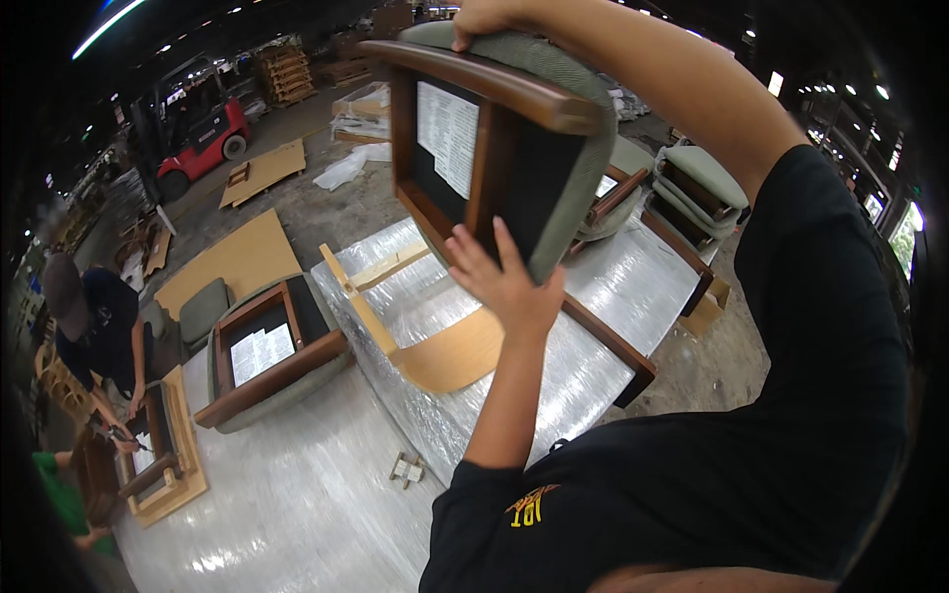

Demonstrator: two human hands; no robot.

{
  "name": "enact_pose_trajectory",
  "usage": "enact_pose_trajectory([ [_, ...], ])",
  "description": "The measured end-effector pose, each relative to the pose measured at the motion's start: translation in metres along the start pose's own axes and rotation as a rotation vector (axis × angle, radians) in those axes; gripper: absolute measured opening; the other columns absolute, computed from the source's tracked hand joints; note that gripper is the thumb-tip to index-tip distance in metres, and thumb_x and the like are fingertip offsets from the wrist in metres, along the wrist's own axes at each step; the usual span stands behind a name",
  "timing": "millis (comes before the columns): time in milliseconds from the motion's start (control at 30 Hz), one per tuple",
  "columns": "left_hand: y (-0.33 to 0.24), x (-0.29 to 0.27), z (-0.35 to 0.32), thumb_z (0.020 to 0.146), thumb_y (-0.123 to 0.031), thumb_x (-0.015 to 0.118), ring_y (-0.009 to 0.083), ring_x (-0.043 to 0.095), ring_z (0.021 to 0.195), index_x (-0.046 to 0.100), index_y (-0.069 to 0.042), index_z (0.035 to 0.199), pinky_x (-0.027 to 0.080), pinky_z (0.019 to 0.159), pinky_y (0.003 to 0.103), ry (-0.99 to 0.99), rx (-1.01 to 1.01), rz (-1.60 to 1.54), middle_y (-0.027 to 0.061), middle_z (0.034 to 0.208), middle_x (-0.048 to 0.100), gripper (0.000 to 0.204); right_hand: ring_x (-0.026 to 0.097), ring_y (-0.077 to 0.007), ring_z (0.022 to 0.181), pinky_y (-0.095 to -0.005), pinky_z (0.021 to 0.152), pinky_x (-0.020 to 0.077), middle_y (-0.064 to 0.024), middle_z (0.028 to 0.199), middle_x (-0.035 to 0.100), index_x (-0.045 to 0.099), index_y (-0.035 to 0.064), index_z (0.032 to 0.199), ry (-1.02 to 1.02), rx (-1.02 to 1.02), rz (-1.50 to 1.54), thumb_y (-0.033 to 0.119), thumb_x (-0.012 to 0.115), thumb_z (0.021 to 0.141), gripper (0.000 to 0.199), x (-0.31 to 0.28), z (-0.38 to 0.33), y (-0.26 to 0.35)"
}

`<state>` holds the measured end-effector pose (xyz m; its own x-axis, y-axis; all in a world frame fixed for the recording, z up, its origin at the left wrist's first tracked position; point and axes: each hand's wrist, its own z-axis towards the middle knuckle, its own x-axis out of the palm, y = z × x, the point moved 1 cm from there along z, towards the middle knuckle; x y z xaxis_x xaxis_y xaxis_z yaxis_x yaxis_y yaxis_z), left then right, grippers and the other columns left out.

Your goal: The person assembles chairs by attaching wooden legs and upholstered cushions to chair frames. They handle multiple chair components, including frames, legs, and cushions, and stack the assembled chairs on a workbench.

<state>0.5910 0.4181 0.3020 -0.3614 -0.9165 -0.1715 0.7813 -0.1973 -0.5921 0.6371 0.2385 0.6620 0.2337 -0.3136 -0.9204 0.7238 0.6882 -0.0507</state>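
Observation:
Raised in front of me is a tilted chair seat with green-grey padding, a dark wooden frame and a black underside carrying a white label. My right hand grips its upper edge, the thumb over the wood. Fingers spread, my left hand lies against the lower part of the underside. Below it, a light wooden jig with a curved panel rests on the plastic-wrapped surface. Another upturned seat lies left of the jig.
Padded seats are stacked at the right, near a dark wooden rail. A small metal-looking piece lies on the wrapped table. At far left a co-worker bends over a seat frame; a green sleeve shows beside. A red forklift stands behind.

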Motion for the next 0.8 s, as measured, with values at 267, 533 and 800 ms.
enact_pose_trajectory([
  [267, 0.155, -0.061, 0.079, 0.090, -0.026, 0.086, 0.0237, 0.069, 0.106, 0.067, 0.002, 0.125, 0.051, 0.099, 0.035, 0.121, -0.426, -0.417, 0.0158, 0.117, 0.075, 0.049, 0.071, -0.0284, 0.061, -0.0467, 0.056, 0.0607, -0.0154, 0.080, 0.073, 0.074, -0.0001, 0.097, 0.155, 0.373, 0.539, 0.029, 0.078, 0.090, 0.030, 0.054, 0.027, -0.039],
  [533, 0.303, -0.025, 0.115, 0.092, -0.023, 0.085, 0.0230, 0.066, 0.113, 0.066, 0.004, 0.129, 0.049, 0.101, 0.035, 0.188, -0.604, -0.567, 0.0129, 0.123, 0.073, 0.050, 0.070, -0.0218, 0.049, -0.0361, 0.042, 0.0608, -0.0139, 0.066, 0.068, 0.073, -0.0083, 0.099, 0.226, -0.050, 0.433, 0.056, 0.078, 0.091, 0.065, 0.143, 0.047, -0.025],
  [800, 0.393, -0.002, 0.118, 0.090, -0.020, 0.087, 0.0219, 0.068, 0.110, 0.065, 0.003, 0.130, 0.051, 0.099, 0.034, 0.237, -0.719, -0.605, 0.0123, 0.121, 0.074, 0.052, 0.070, -0.0193, 0.051, -0.0327, 0.046, 0.0600, -0.0104, 0.065, 0.066, 0.074, -0.0046, 0.095, 0.175, -0.069, 0.455, 0.055, 0.084, 0.085, 0.061, 0.218, 0.089, -0.016],
])
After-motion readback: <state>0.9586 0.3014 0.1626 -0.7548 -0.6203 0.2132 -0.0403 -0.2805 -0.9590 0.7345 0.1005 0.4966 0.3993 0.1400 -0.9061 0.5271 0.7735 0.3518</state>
